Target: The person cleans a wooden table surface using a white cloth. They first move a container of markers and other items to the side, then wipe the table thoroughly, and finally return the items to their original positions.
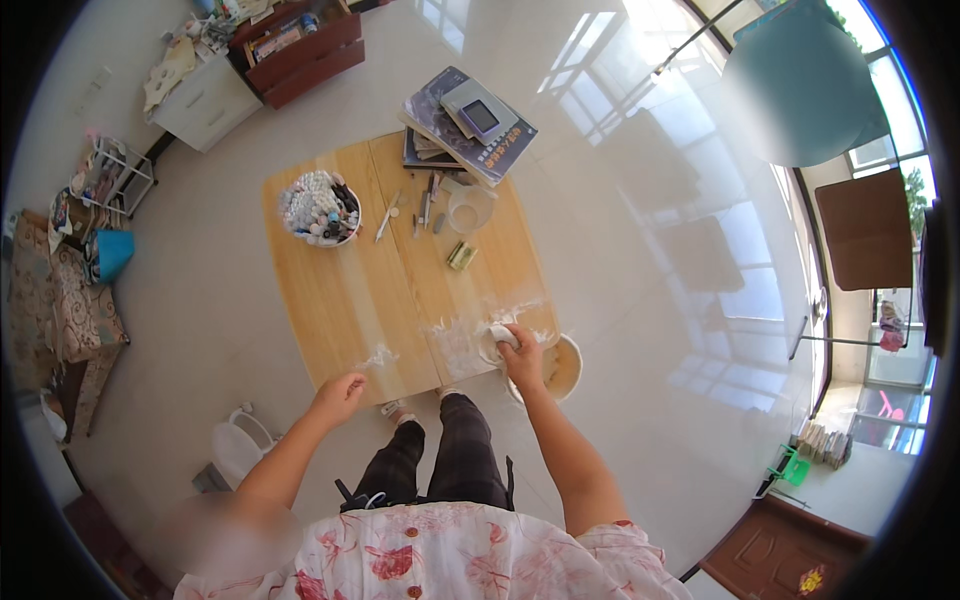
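My right hand (521, 356) is closed on a white cloth or tissue (504, 335) at the near right corner of a light wooden table (337, 300). Whitish smears (454, 337) mark the tabletop around it. Partly behind that hand, a pale round bucket (571, 367) stands below the table's edge. My left hand (341, 397), fingers curled, is at the near left corner; nothing shows in it, though its palm side is partly hidden. Farther up the table lie a small greenish-yellow packet (461, 256), a white pen-like tool (387, 216) and a clear plastic cup (470, 208).
A round container of pens and beaded items (352, 234) stands at the table's far left. Books (499, 154) with a small device (478, 117) on top are stacked at the far right. A white stool or chair (234, 448) stands on the floor at lower left.
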Motion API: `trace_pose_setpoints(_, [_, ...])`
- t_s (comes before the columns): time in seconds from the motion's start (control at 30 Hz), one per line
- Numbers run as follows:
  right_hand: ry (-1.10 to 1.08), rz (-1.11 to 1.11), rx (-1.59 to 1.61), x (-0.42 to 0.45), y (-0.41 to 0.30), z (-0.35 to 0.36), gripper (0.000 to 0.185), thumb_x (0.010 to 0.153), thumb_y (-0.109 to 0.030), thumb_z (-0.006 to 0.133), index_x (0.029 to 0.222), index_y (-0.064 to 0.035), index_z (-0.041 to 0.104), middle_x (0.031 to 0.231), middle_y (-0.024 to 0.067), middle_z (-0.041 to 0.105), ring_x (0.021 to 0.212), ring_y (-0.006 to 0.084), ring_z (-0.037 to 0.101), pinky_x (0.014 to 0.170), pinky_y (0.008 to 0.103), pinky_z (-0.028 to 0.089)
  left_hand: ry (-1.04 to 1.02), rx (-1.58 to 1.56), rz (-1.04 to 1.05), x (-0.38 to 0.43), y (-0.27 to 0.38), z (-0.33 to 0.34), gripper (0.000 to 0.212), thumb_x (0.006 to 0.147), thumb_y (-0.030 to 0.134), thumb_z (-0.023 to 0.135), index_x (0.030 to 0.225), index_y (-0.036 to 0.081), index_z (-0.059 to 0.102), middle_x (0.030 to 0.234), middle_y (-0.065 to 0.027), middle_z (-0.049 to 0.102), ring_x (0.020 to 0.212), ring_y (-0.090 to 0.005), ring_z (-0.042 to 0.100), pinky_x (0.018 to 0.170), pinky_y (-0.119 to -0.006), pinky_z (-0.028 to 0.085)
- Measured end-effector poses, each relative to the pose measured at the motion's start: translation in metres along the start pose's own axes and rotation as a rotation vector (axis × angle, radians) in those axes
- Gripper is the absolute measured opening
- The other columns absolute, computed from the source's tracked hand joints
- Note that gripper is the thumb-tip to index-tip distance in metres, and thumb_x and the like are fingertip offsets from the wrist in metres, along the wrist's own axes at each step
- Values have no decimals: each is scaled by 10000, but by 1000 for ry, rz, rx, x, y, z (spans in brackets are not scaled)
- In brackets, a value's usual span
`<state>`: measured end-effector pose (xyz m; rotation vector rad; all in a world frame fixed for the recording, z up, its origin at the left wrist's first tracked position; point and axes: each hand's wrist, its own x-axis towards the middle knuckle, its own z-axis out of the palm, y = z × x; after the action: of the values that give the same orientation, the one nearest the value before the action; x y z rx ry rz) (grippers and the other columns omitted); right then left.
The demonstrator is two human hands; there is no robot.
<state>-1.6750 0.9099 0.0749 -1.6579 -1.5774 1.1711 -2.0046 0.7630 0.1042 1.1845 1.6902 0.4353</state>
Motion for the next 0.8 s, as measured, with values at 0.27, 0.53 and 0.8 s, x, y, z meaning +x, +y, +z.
trace_pose_setpoints(0.27, [167,-323,-96,207,-1,2,252,728,17,557,971,-38,598,1017,108,554,948,278,530,822,344,430,198,45,-272,-52,-35,9,153,807,71,526,950,24,552,843,-113,629,745,-214,612,694,-309,480])
trace_pose_setpoints(0.53, [-41,-524,-716,313,9,33,294,731,-21,537,968,-173,624,1143,27,501,1029,259,475,823,344,447,77,10,-353,-60,-19,67,167,816,68,517,970,11,547,839,-105,623,743,-201,604,690,-292,478])
trace_pose_setpoints(0.8, [8,-468,-667,173,69,-16,352,716,6,523,1015,-159,608,1148,29,492,1023,271,464,853,340,436,133,-36,-315,-46,2,82,171,795,56,513,956,10,551,863,-141,617,794,-264,613,714,-330,480])
